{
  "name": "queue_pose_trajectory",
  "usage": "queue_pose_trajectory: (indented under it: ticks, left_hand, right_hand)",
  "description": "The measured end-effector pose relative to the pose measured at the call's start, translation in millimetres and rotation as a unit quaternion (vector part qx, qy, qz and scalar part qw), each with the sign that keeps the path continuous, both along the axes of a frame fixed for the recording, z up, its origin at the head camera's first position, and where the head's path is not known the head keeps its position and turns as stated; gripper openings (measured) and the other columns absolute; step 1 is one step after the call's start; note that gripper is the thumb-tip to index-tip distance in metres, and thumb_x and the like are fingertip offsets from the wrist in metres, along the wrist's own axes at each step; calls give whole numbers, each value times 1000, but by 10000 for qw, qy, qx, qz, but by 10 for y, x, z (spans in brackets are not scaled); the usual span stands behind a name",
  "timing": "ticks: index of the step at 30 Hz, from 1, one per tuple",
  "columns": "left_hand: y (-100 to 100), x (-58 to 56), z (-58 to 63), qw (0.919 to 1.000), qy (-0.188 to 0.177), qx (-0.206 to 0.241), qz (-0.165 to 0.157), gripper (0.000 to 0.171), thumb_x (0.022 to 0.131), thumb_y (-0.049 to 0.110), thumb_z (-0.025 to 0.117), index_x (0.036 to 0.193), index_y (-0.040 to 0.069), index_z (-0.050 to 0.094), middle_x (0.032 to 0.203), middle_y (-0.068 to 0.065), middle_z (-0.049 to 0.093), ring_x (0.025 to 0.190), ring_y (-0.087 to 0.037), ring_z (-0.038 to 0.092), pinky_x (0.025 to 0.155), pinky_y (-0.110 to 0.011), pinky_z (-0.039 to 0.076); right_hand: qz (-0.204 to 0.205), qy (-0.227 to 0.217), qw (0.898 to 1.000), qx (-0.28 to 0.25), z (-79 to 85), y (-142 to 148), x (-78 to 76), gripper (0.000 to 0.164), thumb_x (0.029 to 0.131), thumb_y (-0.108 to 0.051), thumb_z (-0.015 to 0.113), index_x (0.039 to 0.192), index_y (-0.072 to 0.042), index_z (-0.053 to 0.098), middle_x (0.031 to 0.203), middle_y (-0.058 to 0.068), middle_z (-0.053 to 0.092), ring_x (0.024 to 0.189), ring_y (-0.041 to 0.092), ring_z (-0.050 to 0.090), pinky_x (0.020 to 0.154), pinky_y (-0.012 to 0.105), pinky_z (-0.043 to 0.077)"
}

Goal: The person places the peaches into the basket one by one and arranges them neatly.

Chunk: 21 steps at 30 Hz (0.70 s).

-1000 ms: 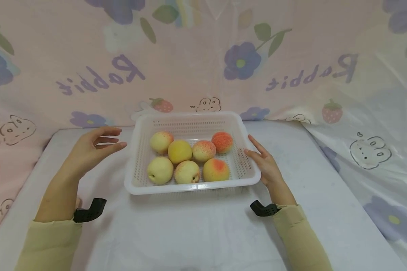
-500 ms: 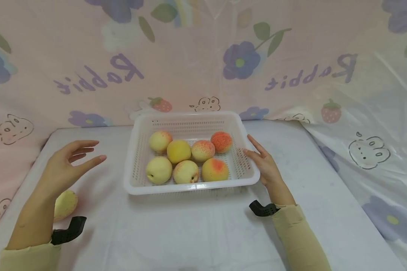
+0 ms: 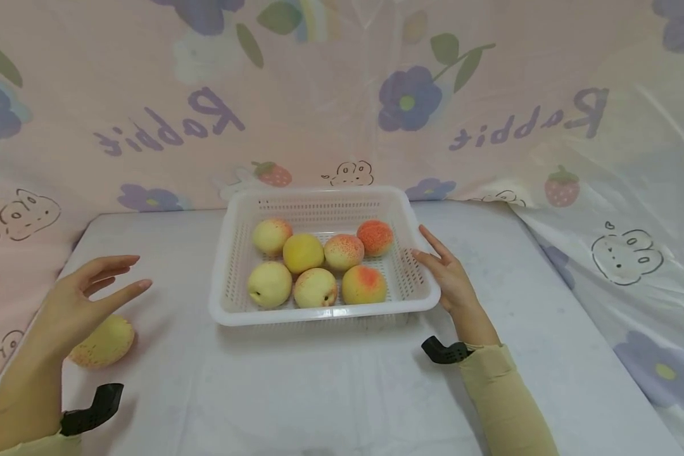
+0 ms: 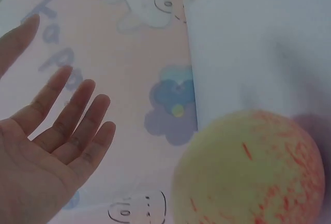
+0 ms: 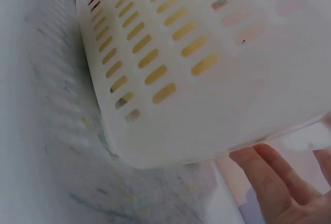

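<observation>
In the head view a white perforated plastic basket [image 3: 330, 313] holds several peaches [image 3: 303, 253], yellow to red. My right hand [image 3: 453, 282] holds its right rim, the thumb over the edge and the fingers outside and beneath; the right wrist view shows fingertips [image 5: 245, 155] against the rim's underside. At the left my left hand [image 3: 82, 307] hovers with loosely bent fingers and thumb apart, holding nothing. Below and partly behind it a pale yellow, red-speckled peach [image 3: 107, 342] lies on the table. That peach [image 4: 248, 169] fills the lower right of the left wrist view, apart from the fingers.
A white cloth covers the table [image 3: 319, 392]. Behind it hangs a patterned curtain [image 3: 319, 95] with flowers and rabbits, which also runs along both sides. Black curved wrist mounts [image 3: 94, 411] stick out from both forearms.
My left hand has moved left and toward me, away from the basket, and the peach on the table has come into view beneath it. The right hand stays at the basket's rim.
</observation>
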State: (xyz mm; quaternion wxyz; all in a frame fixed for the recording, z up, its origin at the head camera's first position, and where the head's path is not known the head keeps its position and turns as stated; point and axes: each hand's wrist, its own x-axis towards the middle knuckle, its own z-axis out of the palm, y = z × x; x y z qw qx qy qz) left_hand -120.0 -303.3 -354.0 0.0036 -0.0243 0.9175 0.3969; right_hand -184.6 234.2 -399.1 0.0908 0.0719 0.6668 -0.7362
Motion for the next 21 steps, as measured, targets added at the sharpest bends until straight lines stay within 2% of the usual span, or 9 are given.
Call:
queue_pose_trajectory:
  ticks: [4,7,10,13,16,18,19,20,21]
  left_hand:
    - [-135,39,-89,9997,-94,17,230,59,90,42,64,144,33,42,117,35,40,140,-6,32,102,-70,22]
    - [-234,72,-129,9993,-140,27,346,60,90,42,64,145,35,40,113,39,38,134,8,30,103,-71,19]
    - [-332,116,-155,9991,-217,9,356,61,91,40,63,146,36,38,118,37,37,137,5,27,108,-66,16]
    - [-408,154,-179,9991,-336,-82,231,63,93,39,62,148,35,33,133,28,36,146,-15,20,108,-67,14]
    - [-482,182,-235,9996,-227,-180,26,65,93,34,64,150,32,32,132,32,33,142,0,21,118,-31,19]
    - [-539,208,-280,9998,-67,-194,-67,66,92,29,65,149,31,33,123,39,32,124,20,26,105,-3,18]
    - [-565,221,-303,9998,22,-184,-100,65,92,27,66,149,31,34,118,42,31,112,26,27,94,6,16]
    - [-589,231,-319,9998,88,-144,-118,65,91,24,66,148,31,35,116,43,32,101,28,28,83,10,15]
    - [-604,243,-332,9999,89,-86,-113,66,91,23,67,148,31,35,117,43,33,101,28,29,84,10,16]
  right_hand:
    - [-26,16,10000,10,-2,13,0,64,94,-26,62,149,-38,32,135,9,50,105,13,62,80,34,56]
    - [-42,-13,10000,-2,3,12,-1,65,94,-26,63,149,-39,31,139,9,48,106,13,61,80,33,56]
    - [-61,-44,10000,-8,4,2,-2,66,94,-26,63,149,-38,30,142,10,45,107,13,60,80,33,56]
    - [-50,-26,10000,1,1,-6,-3,66,94,-26,62,150,-36,29,143,12,43,108,13,60,80,34,56]
    - [-30,14,10000,-14,-1,-6,-3,67,94,-25,62,151,-35,28,145,14,42,109,14,60,81,34,56]
    - [-16,32,10000,-44,-1,-6,0,67,95,-25,62,151,-34,27,145,15,42,108,14,60,81,34,56]
    - [-13,35,10000,-55,-1,-6,1,67,94,-25,62,151,-34,27,145,15,42,108,14,60,81,34,56]
    - [-12,37,10000,-59,-1,-4,2,67,94,-25,62,151,-34,27,145,15,42,108,14,60,81,34,56]
    - [-15,30,10000,-68,0,-3,3,67,94,-25,62,151,-34,28,145,15,42,108,14,60,81,34,56]
